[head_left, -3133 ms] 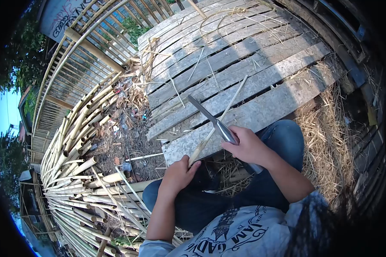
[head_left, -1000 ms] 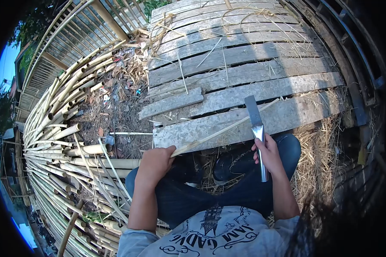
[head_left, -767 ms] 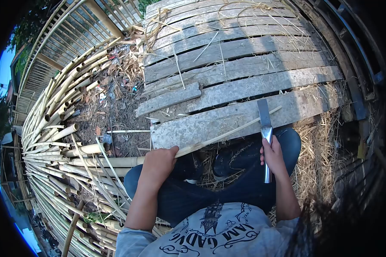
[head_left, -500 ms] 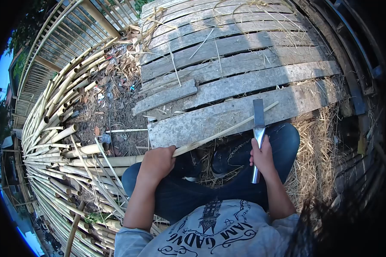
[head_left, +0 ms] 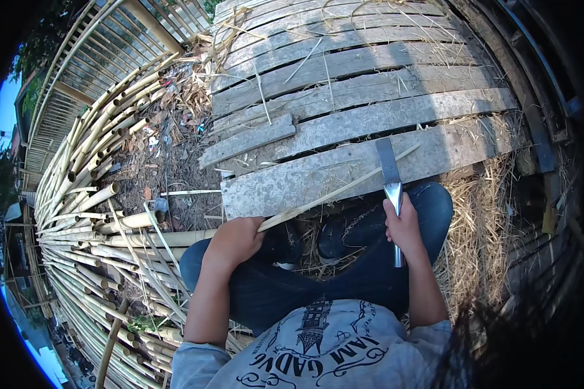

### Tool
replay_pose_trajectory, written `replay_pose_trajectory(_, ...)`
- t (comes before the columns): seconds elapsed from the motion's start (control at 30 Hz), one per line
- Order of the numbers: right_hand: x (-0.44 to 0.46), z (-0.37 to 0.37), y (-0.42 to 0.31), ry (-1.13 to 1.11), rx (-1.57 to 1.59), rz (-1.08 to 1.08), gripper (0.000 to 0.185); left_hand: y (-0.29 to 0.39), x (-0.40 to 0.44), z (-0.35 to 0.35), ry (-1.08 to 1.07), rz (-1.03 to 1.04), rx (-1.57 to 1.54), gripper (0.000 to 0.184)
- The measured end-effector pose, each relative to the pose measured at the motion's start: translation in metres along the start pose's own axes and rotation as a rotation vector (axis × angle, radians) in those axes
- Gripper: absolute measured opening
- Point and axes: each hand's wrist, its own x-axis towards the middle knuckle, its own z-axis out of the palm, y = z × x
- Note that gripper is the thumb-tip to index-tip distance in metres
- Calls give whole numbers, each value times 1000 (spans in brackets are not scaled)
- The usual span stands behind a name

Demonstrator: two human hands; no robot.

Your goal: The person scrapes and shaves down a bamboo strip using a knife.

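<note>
My left hand (head_left: 235,240) is closed around the near end of a thin, pale bamboo strip (head_left: 331,195). From there the strip slants up to the right, over the front board of a wooden slatted platform (head_left: 276,185). My right hand (head_left: 403,225) grips the shiny metal handle of a broad-bladed knife (head_left: 387,161), whose blunt rectangular blade points away from me. The blade crosses the strip near its far end; whether the two touch, I cannot tell. My crossed legs in dark trousers (head_left: 428,214) lie beneath both hands.
A large stack of bamboo poles (head_left: 91,266) fans out at the left. A short loose plank (head_left: 250,141) lies on the platform's left side. Straw and shavings (head_left: 477,227) cover the ground at right. A bamboo fence (head_left: 104,52) stands at the back left.
The knife has shifted slightly away from me, and its blade now leans to the left. My left hand keeps its hold on the strip, nearly still.
</note>
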Motion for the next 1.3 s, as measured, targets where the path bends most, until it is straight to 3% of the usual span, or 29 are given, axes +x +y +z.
replay_pose_trajectory(0.5, -22, 27, 13, -58, 240, 59, 23, -3, 11, -2, -96, -67, -80, 25)
replay_pose_trajectory(0.9, -28, 19, 12, -116, 239, 68, 26, -7, 6, 3, -41, -110, -15, 25)
replay_pose_trajectory(1.0, -15, -9, 10, -152, 12, 46, 19, -5, 6, 4, -32, -118, 7, 25)
replay_pose_trajectory(1.13, -11, 3, 13, -50, 137, 56, 23, 1, 14, 8, -65, -92, 6, 25)
replay_pose_trajectory(1.3, 2, -21, 11, -208, 132, 139, 21, -10, 15, 12, -98, -142, -20, 26)
